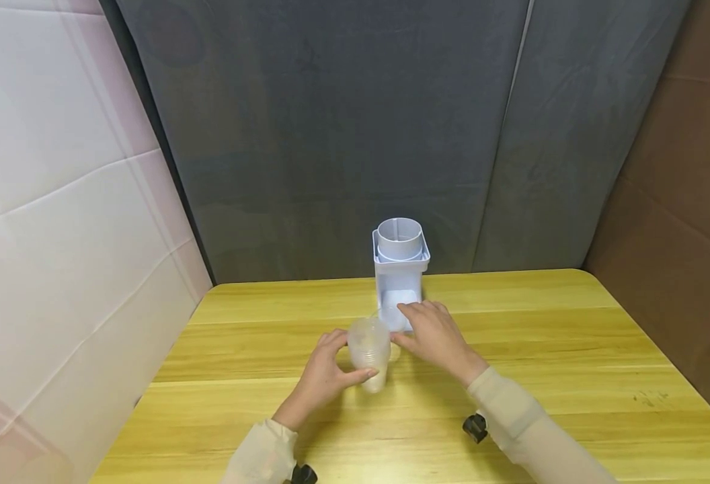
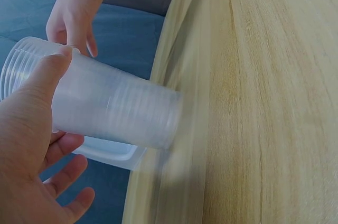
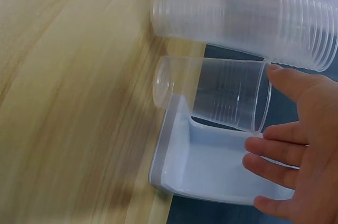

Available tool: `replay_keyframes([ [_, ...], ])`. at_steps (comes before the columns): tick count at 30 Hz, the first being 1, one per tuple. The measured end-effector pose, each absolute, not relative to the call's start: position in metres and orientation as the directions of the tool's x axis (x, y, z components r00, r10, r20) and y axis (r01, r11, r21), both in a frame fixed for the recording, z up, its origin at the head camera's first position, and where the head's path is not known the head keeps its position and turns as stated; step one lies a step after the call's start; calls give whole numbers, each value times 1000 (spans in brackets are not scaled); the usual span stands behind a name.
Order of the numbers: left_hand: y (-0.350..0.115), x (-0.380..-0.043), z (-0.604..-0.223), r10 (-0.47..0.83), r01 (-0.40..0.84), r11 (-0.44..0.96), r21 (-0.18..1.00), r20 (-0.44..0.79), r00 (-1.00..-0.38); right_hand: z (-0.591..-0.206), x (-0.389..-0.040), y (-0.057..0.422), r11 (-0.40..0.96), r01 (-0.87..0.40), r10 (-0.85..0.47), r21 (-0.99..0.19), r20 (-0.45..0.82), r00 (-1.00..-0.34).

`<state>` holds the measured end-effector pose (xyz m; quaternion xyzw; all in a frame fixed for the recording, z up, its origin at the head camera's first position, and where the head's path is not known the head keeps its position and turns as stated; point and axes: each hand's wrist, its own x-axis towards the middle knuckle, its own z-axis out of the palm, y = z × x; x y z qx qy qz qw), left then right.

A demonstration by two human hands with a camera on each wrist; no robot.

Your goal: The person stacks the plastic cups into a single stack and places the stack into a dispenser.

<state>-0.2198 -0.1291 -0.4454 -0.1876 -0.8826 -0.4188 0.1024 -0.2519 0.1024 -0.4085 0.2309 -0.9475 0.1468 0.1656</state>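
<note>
My left hand (image 1: pixel 325 370) grips a stack of clear plastic cups (image 2: pixel 116 100) near their rims, its thumb across the side. The stack stands nearly upright over the table in the head view. My right hand (image 1: pixel 436 336) holds a single clear plastic cup (image 3: pixel 227 92) at its rim, thumb on one side and a forefinger on the other. That cup is beside the stack, in front of a white plastic holder (image 1: pixel 399 265) with a round tube on top and an open bay below. The holder's base (image 3: pixel 222 171) shows behind the single cup in the right wrist view.
The wooden table (image 1: pixel 240 417) carries the holder near its back edge. A dark grey partition (image 1: pixel 331 134) rises behind, with a pale panel (image 1: pixel 58 235) at left and a brown one (image 1: pixel 682 202) at right. Black wrist devices sit at both sleeves.
</note>
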Motion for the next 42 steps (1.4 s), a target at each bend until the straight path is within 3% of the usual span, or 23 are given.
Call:
replay_keyframes([
  [31,-128,-220,-449,250,428,559,710,348,-903,-417,-255,102,819,-509,-410,-265,350,-842],
  [42,-128,-220,-448,251,424,569,705,343,-905,-416,-257,102,783,-564,-448,-262,391,-804],
])
